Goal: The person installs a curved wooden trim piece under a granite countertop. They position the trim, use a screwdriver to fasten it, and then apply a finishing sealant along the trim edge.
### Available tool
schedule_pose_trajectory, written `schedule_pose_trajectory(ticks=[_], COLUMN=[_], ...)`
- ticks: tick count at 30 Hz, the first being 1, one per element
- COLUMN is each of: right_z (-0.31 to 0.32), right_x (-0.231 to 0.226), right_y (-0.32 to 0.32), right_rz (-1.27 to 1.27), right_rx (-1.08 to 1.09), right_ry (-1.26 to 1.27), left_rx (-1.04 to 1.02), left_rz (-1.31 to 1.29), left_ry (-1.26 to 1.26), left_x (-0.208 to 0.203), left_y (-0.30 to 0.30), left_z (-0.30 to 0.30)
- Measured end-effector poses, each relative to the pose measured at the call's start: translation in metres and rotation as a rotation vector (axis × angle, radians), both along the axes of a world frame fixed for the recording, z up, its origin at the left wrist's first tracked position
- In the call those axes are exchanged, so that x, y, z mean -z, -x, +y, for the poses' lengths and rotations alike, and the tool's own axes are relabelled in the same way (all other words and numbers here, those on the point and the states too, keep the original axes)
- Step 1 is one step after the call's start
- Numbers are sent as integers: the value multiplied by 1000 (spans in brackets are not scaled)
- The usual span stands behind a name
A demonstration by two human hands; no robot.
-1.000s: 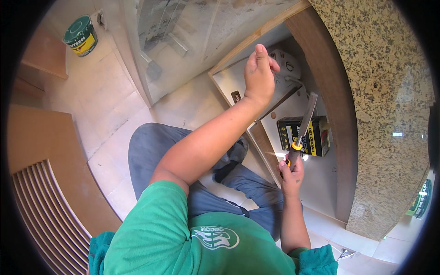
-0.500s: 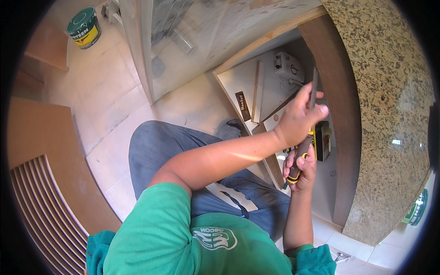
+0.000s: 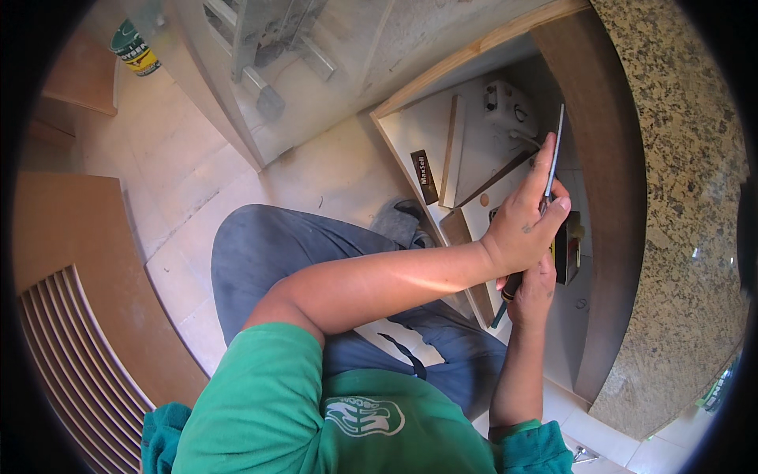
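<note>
My right hand (image 3: 535, 291) is wrapped round the dark handle (image 3: 512, 286) of a tool with yellow trim and a long narrow metal blade (image 3: 557, 146). My left forearm crosses in front of me, and my left hand (image 3: 517, 231) closes on the blade just above the right hand. Its fingers lie along the blade and the thumb is on the other side. The blade's tip rises past the fingertips. Most of the handle is hidden behind the left hand. Both hands are above an open wooden cabinet (image 3: 588, 103).
Inside the cabinet are a white appliance (image 3: 509, 109), a pale wooden strip (image 3: 452, 150), a small black box (image 3: 424, 178) and a larger dark box (image 3: 567, 249). A speckled stone countertop (image 3: 687, 205) borders the right. At left are a slatted wooden door (image 3: 87, 237) and a green bucket (image 3: 136, 49).
My left hand has slid down the blade toward the right hand, covering more of the handle. The blade leans further right. The view has shifted slightly.
</note>
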State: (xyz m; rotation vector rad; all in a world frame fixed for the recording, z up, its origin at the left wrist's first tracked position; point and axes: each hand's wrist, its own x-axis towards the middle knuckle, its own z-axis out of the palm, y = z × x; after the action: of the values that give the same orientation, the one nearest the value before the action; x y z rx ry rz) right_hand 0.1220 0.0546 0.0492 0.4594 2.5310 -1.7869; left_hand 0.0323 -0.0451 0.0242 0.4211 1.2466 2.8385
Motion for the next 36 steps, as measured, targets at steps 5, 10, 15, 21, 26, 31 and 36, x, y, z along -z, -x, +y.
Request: schedule_pose_trajectory(ticks=[5, 10, 15, 21, 26, 31, 36], right_z=[-7, -2, -12, 2, 2, 3, 3], right_x=[0, 0, 4, 19, 7, -6, -19], right_y=[6, 11, 18, 12, 24, 19, 24], right_rz=[32, 50, 66, 99, 87, 56, 40], right_rx=[-4, -68, -9, 3, 9, 27, -21], right_ry=[-19, -89, -115, -124, -187, -235, -276], left_rx=[60, 176, 106, 66, 105, -57, -85], left_rz=[-9, -28, 14, 72, 36, 37, 31], left_ry=[43, -55, 21, 66, 7, 77, -32], left_x=[2, 3, 4, 14, 8, 5, -1], left_y=[5, 13, 21, 20, 30, 17, 25], left_z=[-3, -10, -9, 2, 4, 18, 23])
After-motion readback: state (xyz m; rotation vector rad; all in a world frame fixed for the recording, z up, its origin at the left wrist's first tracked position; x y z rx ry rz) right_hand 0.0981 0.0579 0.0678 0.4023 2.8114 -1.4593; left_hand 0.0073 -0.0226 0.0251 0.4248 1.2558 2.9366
